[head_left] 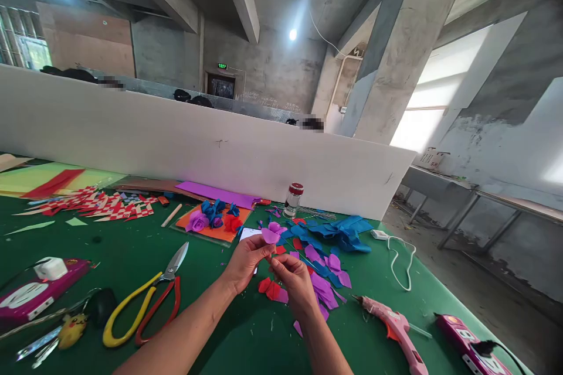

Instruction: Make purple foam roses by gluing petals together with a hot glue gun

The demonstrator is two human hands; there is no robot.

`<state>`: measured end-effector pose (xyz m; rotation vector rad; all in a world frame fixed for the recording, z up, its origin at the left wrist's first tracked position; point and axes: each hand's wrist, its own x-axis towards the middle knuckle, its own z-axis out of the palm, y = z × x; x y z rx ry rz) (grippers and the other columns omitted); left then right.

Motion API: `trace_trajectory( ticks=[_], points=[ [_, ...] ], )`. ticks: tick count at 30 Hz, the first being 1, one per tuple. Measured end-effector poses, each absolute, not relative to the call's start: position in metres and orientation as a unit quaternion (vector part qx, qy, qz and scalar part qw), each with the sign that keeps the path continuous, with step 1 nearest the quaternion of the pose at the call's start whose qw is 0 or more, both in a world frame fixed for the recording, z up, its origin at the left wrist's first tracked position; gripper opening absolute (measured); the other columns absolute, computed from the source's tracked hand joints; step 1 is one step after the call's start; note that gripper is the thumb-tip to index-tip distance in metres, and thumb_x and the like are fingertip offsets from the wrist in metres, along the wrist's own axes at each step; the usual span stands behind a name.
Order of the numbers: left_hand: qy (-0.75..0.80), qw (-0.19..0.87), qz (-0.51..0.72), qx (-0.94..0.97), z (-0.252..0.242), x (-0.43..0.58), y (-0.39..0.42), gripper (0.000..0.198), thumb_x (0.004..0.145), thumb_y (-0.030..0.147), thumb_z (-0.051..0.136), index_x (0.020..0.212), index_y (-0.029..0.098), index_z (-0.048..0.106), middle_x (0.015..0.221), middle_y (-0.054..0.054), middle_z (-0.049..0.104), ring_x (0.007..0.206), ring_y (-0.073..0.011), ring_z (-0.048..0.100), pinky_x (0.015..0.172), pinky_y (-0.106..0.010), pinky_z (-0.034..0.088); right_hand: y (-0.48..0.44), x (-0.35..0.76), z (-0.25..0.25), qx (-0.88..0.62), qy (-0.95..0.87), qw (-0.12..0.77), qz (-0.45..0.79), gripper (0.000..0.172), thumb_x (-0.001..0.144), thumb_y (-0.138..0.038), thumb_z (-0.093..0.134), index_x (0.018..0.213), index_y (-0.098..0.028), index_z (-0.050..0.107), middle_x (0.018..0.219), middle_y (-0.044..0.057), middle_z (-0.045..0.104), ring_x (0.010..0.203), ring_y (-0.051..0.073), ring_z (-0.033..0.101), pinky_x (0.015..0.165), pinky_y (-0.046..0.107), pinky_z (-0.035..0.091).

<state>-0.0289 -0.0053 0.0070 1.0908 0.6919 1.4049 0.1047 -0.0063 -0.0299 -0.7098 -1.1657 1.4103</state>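
Observation:
Between the thumb and fingers of my left hand (247,259) is a purple crepe-paper flower (273,232) with a few curled petals. My right hand (291,274) pinches just below it, fingertips close to the left ones; what lies in that pinch is too small to tell. Under and beyond the hands are cut purple paper petals (323,290), red petals (269,289) and crumpled blue crepe paper (347,233). A phone (248,234) lies partly hidden behind my left hand. Finished-looking paper flowers, among them a purple rose (197,221), rest on an orange sheet (182,222).
Scissors (169,275) with yellow and red handles lie left. A pink glue gun (391,316) and power strip (470,343) are at right, another power strip (44,290) at left. A red-lidded jar (293,200) stands before the white partition (246,158). A white cable (398,252) lies near the edge.

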Motion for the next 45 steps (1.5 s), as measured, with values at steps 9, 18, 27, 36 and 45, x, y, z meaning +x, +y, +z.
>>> trace_trajectory(
  ticks=[9,18,27,36,45],
  points=[
    [0.324,0.542,0.603,0.488,0.007,-0.026,-0.006,0.017,0.064,0.028,0.079,0.070,0.014,0.072,0.062,0.002,0.060,0.058,-0.0095,0.047,0.055,-0.021,0.038,-0.007,0.106,-0.032,-0.302,-0.514,0.534,0.599,0.029,0.069,-0.044,0.077,0.068,-0.016,0.069,0.060,-0.001,0.062,0.049,0.007,0.044,0.051,0.021,0.035],
    [0.389,0.423,0.602,0.554,0.017,-0.021,-0.019,0.013,0.070,0.030,0.070,0.067,0.017,0.068,0.045,0.004,0.055,0.043,-0.0103,0.049,0.048,-0.022,0.039,-0.019,0.121,-0.011,-0.383,-0.627,0.679,0.011,0.010,0.087,-0.025,0.060,0.094,-0.020,0.065,0.093,0.008,0.063,0.086,0.021,0.059,0.075,0.036,0.050],
    [0.367,0.496,0.597,0.513,0.014,-0.013,-0.019,0.018,0.064,0.031,0.076,0.065,0.016,0.066,0.048,0.004,0.057,0.041,-0.0096,0.052,0.044,-0.021,0.042,-0.023,0.120,-0.008,-0.377,-0.674,0.626,-0.104,0.015,0.083,-0.019,0.063,0.096,-0.020,0.056,0.094,0.007,0.057,0.090,0.022,0.056,0.077,0.039,0.049],
    [0.368,0.536,0.588,0.480,0.019,-0.007,-0.028,0.008,0.060,0.019,0.070,0.062,0.015,0.064,0.048,0.004,0.058,0.039,-0.0086,0.051,0.042,-0.020,0.040,-0.024,0.121,-0.014,-0.349,-0.662,0.654,-0.111,0.031,0.081,-0.024,0.069,0.107,-0.021,0.053,0.097,0.008,0.059,0.092,0.023,0.057,0.078,0.041,0.051],
    [0.404,0.496,0.633,0.437,0.033,-0.015,-0.105,0.012,0.059,0.021,0.076,0.064,0.014,0.067,0.049,0.005,0.055,0.041,-0.0067,0.045,0.043,-0.020,0.034,-0.083,0.111,0.008,-0.291,-0.680,0.668,-0.086,0.040,0.079,-0.029,0.072,0.112,-0.020,0.051,0.099,0.009,0.060,0.094,0.025,0.058,0.079,0.043,0.051]
  ],
)
